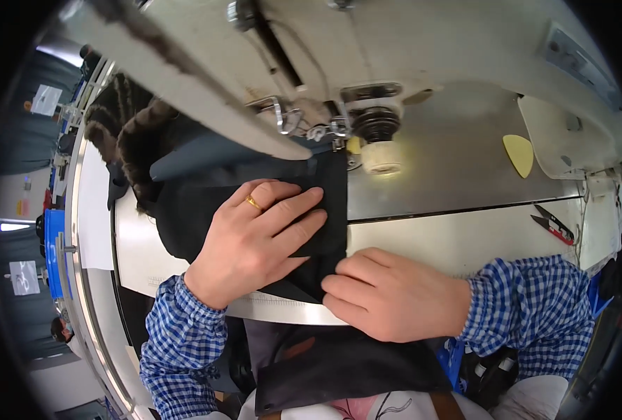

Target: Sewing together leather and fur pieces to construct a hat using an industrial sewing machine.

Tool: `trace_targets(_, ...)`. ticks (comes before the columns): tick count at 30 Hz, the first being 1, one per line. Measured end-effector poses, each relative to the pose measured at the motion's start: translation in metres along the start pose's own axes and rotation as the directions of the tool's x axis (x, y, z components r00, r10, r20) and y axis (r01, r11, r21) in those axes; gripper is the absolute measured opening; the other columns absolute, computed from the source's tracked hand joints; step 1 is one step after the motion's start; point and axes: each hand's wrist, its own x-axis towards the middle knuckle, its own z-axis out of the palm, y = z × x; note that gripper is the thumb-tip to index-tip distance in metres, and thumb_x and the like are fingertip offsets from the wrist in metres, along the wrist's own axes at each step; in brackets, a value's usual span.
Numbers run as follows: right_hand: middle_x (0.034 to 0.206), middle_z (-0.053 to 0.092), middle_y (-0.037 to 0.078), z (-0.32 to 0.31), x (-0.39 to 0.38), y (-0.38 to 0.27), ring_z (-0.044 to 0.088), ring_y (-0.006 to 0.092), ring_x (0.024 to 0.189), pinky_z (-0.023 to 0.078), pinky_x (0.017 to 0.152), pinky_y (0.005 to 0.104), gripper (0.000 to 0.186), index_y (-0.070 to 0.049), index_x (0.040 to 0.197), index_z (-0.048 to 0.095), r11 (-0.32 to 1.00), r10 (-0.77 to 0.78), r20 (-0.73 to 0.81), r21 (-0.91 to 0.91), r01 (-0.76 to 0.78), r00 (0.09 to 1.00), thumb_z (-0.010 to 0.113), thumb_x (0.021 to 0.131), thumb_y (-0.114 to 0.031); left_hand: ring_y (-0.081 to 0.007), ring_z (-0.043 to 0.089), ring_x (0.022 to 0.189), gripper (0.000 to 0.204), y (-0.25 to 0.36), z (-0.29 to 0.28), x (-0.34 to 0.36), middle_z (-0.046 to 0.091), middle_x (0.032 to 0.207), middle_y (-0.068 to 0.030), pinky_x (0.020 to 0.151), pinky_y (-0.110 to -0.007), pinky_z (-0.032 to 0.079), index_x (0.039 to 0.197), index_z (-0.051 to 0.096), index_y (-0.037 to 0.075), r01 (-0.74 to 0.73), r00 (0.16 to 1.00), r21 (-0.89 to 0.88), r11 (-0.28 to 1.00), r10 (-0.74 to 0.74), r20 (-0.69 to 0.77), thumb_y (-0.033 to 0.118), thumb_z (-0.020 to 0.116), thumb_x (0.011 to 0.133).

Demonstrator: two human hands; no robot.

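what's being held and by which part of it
Black fabric, seemingly by its near right edge, in the right hand; the left hand lies spread on top.

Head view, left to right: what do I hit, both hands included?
Blue bin → brown fur → left hand → right hand → yellow rounded-triangular piece → red-and-black snips.

Two hands [248, 245] [398, 297], two checked sleeves [185, 332] [510, 301], one ring [253, 202] and one sewing machine [423, 42] show; at right lie one yellow piece [518, 155], one pair of snips [563, 235].
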Motion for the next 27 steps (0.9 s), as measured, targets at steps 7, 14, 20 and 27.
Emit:
trace_targets(7, 0.100, 0.067, 0.013, -0.010, 0.003, -0.009, 0.062, 0.0254, 0.090, 0.055, 0.078, 0.0333, 0.027, 0.003, 0.093, 0.070, 0.995, -0.032, 0.145, -0.090, 0.045, 0.989, 0.068, 0.072, -0.015, -0.0264, 0.065, 0.108, 0.039, -0.015, 0.013, -0.013, 0.069, 0.117, -0.0078, 0.093, -0.042, 0.056, 0.102, 0.074, 0.004, -0.167, 0.977, 0.061, 0.984, 0.173, -0.127, 0.016, 0.074, 0.065)
trace_targets(14, 0.080, 0.054, 0.004, 0.000, 0.002, -0.004, 0.053, 0.0198, 0.079, 0.045, 0.065, 0.0278, 0.023, 0.001, 0.082, 0.067, 0.984, -0.084, 0.019, -0.154, 0.086, 0.996, 0.064, 0.069, -0.019, -0.0278, 0.066, 0.105, 0.043, -0.012, 0.018, -0.014, 0.072, 0.115, -0.0076, 0.086, -0.041, 0.058, 0.104, 0.077, 0.006, -0.151, 0.977, -0.007, 0.988, 0.149, -0.151, 0.013, 0.077, 0.061)
trace_targets(20, 0.082, 0.056, 0.005, -0.002, 0.001, -0.005, 0.054, 0.0199, 0.081, 0.046, 0.067, 0.0282, 0.022, 0.001, 0.084, 0.068, 0.983, -0.089, 0.021, -0.158, 0.091, 0.996, 0.065, 0.071, -0.016, -0.0278, 0.066, 0.105, 0.041, -0.004, 0.017, -0.014, 0.071, 0.115, -0.0074, 0.085, -0.040, 0.058, 0.104, 0.077, 0.008, -0.122, 0.979, 0.030, 0.992, 0.125, -0.164, 0.013, 0.077, 0.063)
trace_targets(27, 0.083, 0.056, 0.005, -0.002, 0.002, -0.005, 0.054, 0.0202, 0.081, 0.047, 0.067, 0.0285, 0.022, 0.001, 0.084, 0.068, 0.987, -0.081, -0.007, -0.141, 0.079, 0.997, 0.065, 0.070, -0.016, -0.0274, 0.066, 0.106, 0.043, 0.004, 0.020, -0.012, 0.071, 0.115, -0.0057, 0.084, -0.039, 0.058, 0.104, 0.077, 0.008, -0.072, 0.982, -0.048, 0.996, 0.062, -0.178, 0.013, 0.076, 0.062)
